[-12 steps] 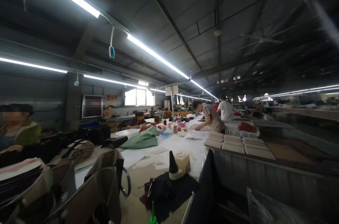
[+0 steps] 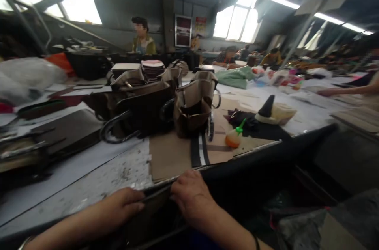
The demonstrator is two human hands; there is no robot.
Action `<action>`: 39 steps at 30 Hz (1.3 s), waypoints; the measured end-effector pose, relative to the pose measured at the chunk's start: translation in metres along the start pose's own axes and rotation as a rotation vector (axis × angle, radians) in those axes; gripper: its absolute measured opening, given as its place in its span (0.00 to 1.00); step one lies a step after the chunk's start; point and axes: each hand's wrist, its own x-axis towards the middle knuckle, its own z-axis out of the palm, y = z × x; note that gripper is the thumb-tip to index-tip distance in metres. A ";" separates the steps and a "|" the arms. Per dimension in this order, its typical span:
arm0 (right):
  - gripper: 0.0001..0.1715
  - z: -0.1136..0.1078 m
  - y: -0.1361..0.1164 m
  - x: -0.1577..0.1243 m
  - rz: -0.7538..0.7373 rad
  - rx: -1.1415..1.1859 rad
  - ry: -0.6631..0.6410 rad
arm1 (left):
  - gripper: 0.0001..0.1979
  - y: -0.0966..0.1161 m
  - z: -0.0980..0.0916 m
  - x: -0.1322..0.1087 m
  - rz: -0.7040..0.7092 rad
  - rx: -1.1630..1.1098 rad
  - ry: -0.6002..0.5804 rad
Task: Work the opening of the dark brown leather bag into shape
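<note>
At the near edge of the worktable (image 2: 97, 175), my left hand (image 2: 126, 202) and my right hand (image 2: 191, 194) both pinch a dark flat piece of material (image 2: 158, 200), fingers curled over its top edge. It hangs below the table edge and its lower part is lost in shadow. Just beyond my hands lies a brown cardboard sheet (image 2: 170, 155) with a black-and-white strap (image 2: 199, 151) on it. Two brown handbags (image 2: 194, 102) stand behind that. A small orange glue bottle (image 2: 233, 137) with a green tip rests to the right.
A black cone and a pale tub (image 2: 274, 112) sit on dark cloth at right. Dark flat pieces (image 2: 65, 131) are stacked at left. Green fabric (image 2: 235, 77) lies farther back. Several other people work at tables behind, and a person's arm (image 2: 343, 91) reaches in at far right.
The view has swung down and left from the ceiling and the far hall to the table edge. Both my hands have come into view, gripping the dark piece.
</note>
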 end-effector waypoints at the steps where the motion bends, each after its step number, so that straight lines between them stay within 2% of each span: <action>1: 0.04 0.000 0.002 0.000 -0.019 0.004 0.011 | 0.12 -0.004 0.001 -0.002 -0.016 -0.038 -0.055; 5: 0.06 -0.003 0.004 0.001 -0.045 -0.004 0.045 | 0.14 -0.004 -0.006 -0.001 0.000 -0.057 -0.100; 15: 0.08 -0.002 -0.009 0.028 -0.041 -0.188 -0.062 | 0.15 -0.018 -0.015 -0.001 0.014 -0.157 -0.190; 23: 0.07 -0.001 -0.015 0.035 -0.022 -0.160 -0.046 | 0.15 -0.032 -0.015 -0.003 0.020 -0.185 -0.148; 30: 0.05 0.001 -0.020 0.038 0.030 -0.140 -0.024 | 0.15 -0.032 -0.015 -0.006 0.027 -0.150 -0.133; 33: 0.08 0.002 -0.021 0.038 0.054 -0.133 -0.004 | 0.15 -0.034 -0.015 -0.007 0.028 -0.147 -0.135; 39: 0.06 0.002 -0.020 0.040 0.021 -0.129 -0.033 | 0.15 -0.040 -0.012 -0.007 0.056 -0.160 -0.133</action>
